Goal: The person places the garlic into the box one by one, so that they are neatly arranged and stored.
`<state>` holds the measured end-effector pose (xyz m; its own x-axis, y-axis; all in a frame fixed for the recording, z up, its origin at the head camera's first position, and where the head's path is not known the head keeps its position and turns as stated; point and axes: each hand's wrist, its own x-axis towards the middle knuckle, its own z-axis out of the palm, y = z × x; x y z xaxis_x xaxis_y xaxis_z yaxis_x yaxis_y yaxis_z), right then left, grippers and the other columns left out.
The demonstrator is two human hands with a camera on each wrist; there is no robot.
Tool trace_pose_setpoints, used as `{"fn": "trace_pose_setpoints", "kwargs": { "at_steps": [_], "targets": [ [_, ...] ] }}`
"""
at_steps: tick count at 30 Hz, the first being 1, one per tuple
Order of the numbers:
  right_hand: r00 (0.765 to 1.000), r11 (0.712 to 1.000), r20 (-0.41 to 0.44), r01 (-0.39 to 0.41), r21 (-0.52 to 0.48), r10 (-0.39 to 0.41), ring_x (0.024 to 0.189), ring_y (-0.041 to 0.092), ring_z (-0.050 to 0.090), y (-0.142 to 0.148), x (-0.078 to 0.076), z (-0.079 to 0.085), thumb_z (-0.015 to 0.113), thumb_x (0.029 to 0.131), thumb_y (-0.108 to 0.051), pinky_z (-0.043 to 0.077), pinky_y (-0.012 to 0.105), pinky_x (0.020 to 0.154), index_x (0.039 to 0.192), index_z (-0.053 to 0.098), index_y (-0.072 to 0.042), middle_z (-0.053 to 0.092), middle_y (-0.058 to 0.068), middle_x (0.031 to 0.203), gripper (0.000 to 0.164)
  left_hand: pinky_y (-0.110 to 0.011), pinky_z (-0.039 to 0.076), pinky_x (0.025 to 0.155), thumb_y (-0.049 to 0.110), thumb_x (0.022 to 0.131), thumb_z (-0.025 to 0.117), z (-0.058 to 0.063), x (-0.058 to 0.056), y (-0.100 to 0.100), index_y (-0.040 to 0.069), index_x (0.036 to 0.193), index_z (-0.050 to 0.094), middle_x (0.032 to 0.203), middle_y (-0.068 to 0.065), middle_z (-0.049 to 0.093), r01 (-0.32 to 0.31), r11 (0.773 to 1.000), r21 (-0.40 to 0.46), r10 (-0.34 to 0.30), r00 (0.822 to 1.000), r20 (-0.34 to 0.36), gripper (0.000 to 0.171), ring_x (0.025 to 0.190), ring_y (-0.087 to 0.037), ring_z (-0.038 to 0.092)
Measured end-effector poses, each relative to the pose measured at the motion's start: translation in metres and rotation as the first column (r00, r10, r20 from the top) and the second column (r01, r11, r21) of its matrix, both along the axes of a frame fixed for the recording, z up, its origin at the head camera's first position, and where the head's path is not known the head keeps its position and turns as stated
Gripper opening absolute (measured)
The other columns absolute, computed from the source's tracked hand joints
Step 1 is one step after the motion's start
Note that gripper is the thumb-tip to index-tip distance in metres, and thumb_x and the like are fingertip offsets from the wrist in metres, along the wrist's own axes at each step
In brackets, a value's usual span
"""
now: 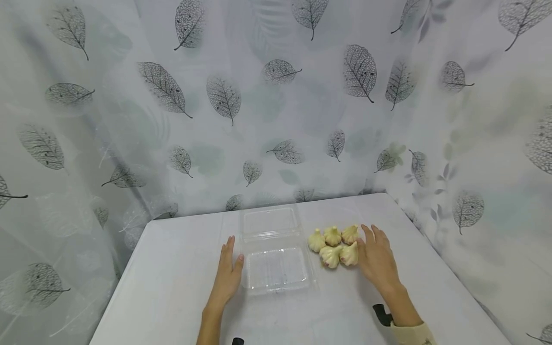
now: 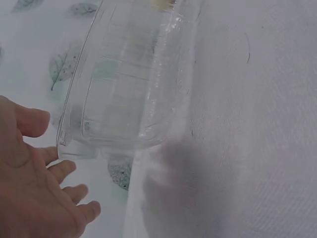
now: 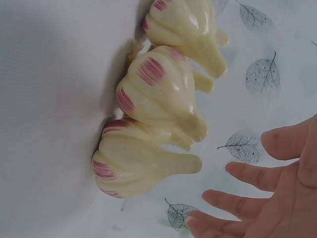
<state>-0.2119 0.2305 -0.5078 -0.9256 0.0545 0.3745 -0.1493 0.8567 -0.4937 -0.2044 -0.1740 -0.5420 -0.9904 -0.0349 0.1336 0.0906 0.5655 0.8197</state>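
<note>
Five garlic bulbs (image 1: pixel 333 241), leaf-print curtain (image 1: pixel 280 120) behind

Garlic bulbs (image 1: pixel 331 255) beside open container (image 1: pixel 277 267)

A pale beige right sleeve (image 1: pixel 413 334) is worn with a curved black fitting (image 1: pixel 381 315) beside it.

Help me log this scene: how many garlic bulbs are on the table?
5, between the clear container and right hand: far-left bulb, far-middle bulb, far-right bulb, near-left bulb, near-right bulb. None looks hidden.
</note>
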Motion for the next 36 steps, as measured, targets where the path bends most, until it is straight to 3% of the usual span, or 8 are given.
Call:
{"fn": "trace_pose_setpoints", "kwargs": {
  "at_steps": [10, 13, 18, 25, 30, 36],
  "targets": [
    [0.995, 0.995, 0.050, 0.093, -0.034, -0.091, 0.129, 0.062, 0.040, 0.005, 0.003, -0.003, 0.058, 0.104, -0.015, 0.043, 0.074, 0.098, 0.141, 0.054, 0.009, 0.047, 0.039, 0.140, 0.045, -0.068, 0.011, 0.126, 0.013, 0.110, 0.047, -0.003, 0.000, 0.005, 0.004, 0.166, 0.020, 0.171, -0.023, 0.017, -0.008, 0.985, 0.174, 0.010, 1.000, -0.011, 0.063, 0.157, -0.046, 0.011],
    [0.994, 0.993, 0.049, 0.104, -0.049, -0.102, 0.125, 0.060, 0.042, 0.007, 0.005, -0.003, 0.062, 0.101, -0.013, 0.048, 0.071, 0.092, 0.138, 0.058, 0.009, 0.050, 0.038, 0.136, 0.044, -0.071, 0.014, 0.124, 0.012, 0.108, 0.048, -0.003, 0.000, 0.007, 0.003, 0.165, 0.022, 0.169, -0.026, 0.019, -0.016, 0.972, 0.236, 0.020, 1.000, -0.017, 0.063, 0.155, -0.050, 0.014],
    [0.992, 0.991, 0.055, 0.120, -0.058, -0.117, 0.120, 0.056, 0.045, 0.009, 0.007, -0.003, 0.068, 0.097, -0.013, 0.052, 0.065, 0.083, 0.131, 0.064, 0.007, 0.054, 0.036, 0.132, 0.040, -0.064, 0.017, 0.127, 0.009, 0.108, 0.046, -0.004, -0.001, 0.011, 0.007, 0.166, 0.022, 0.172, -0.020, 0.018, -0.036, 0.944, 0.329, 0.030, 0.999, 0.025, 0.062, 0.157, -0.045, 0.016],
    [0.988, 0.988, 0.057, 0.144, -0.055, -0.141, 0.113, 0.052, 0.050, 0.010, 0.008, -0.006, 0.073, 0.093, -0.013, 0.055, 0.061, 0.076, 0.126, 0.069, 0.005, 0.058, 0.035, 0.125, 0.038, -0.054, 0.023, 0.128, 0.001, 0.107, 0.044, -0.009, -0.001, 0.013, 0.006, 0.165, 0.024, 0.172, -0.016, 0.021, -0.080, 0.881, 0.466, 0.056, 0.996, 0.066, 0.062, 0.158, -0.038, 0.020],
    [0.988, 0.987, 0.056, 0.149, -0.053, -0.146, 0.109, 0.050, 0.054, 0.013, 0.009, -0.009, 0.072, 0.092, -0.011, 0.055, 0.060, 0.072, 0.122, 0.072, 0.003, 0.060, 0.033, 0.120, 0.033, -0.051, 0.028, 0.126, 0.000, 0.107, 0.043, -0.012, -0.002, 0.014, 0.007, 0.164, 0.027, 0.170, -0.014, 0.027, -0.116, 0.859, 0.499, 0.090, 0.993, 0.075, 0.060, 0.156, -0.035, 0.027],
    [0.988, 0.987, 0.021, 0.152, -0.044, -0.151, 0.098, 0.047, 0.062, 0.014, 0.006, -0.011, 0.072, 0.091, -0.006, 0.054, 0.058, 0.071, 0.112, 0.077, 0.002, 0.065, 0.030, 0.110, 0.023, -0.050, 0.028, 0.126, 0.002, 0.108, 0.042, -0.016, -0.003, 0.014, 0.006, 0.164, 0.028, 0.169, -0.014, 0.030, -0.125, 0.844, 0.521, 0.102, 0.992, 0.072, 0.057, 0.156, -0.033, 0.030]
  ]
}}
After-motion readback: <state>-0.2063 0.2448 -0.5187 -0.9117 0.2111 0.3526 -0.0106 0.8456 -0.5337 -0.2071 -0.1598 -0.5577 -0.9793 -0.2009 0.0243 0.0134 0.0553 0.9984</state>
